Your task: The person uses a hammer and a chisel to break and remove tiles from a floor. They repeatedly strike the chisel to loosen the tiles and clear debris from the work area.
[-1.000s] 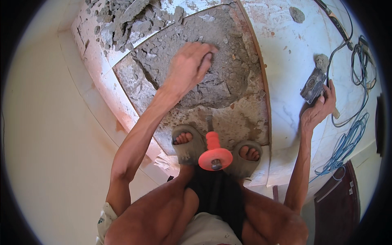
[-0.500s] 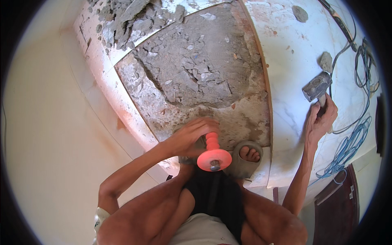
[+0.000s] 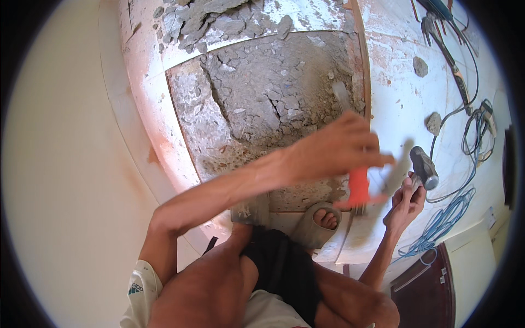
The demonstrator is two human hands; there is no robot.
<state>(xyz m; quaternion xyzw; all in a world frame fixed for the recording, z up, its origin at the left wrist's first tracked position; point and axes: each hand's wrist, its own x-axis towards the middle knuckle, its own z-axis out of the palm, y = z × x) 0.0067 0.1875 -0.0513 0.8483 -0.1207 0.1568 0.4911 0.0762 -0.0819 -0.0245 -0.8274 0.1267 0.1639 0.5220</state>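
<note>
My left hand [image 3: 336,145] reaches across to the right over the broken patch, closed around a chisel and blurred by motion. Below the hand shows the chisel's red grip with its round guard [image 3: 358,188], smeared; a flat blade end [image 3: 341,95] sticks out above, over the rubble. To the right, my right hand [image 3: 406,206] grips a club hammer [image 3: 424,167] close under its grey metal head. The hammer is held above the pale floor tiles, to the right of the chisel. Most of the hammer's handle is hidden by my fingers.
Crumbled grey mortar [image 3: 262,93] fills a square recess in the tiles, bordered by a brown strip [image 3: 362,60]. Rubble [image 3: 213,22] lies heaped at the far left. Loose lumps [image 3: 420,66], black cable and blue cord [image 3: 443,221] lie at right. My sandalled foot [image 3: 320,224] stands at the recess's near edge.
My left hand has swung right and away from me with the chisel, from between my knees to over the recess's right side. My right hand and the hammer have come lower and nearer, and the hammer has turned.
</note>
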